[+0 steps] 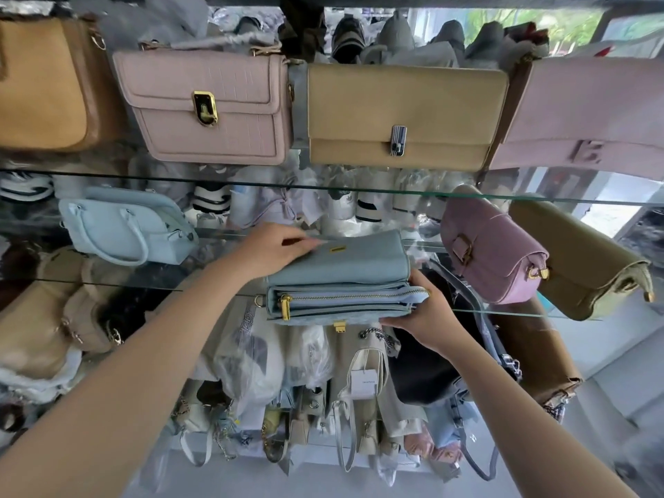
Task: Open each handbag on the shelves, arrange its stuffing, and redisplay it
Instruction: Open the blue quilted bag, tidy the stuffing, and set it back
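A grey-blue handbag (341, 278) with gold zip and clasp lies on the middle glass shelf (539, 312), its zipped top facing me. My left hand (276, 249) rests on the bag's upper left face, fingers curled over it near the gold plate. At the bag's right end my right hand (427, 318) grips the corner by the zip, thumb on top and fingers underneath. The bag looks closed.
On the upper shelf stand a tan bag (46, 84), a pink bag (212, 106), a beige flap bag (402, 116) and a pale pink bag (589, 113). A light-blue bag (125, 228) sits left, a purple bag (492, 253) and an olive bag (582, 260) right. Several bags crowd below.
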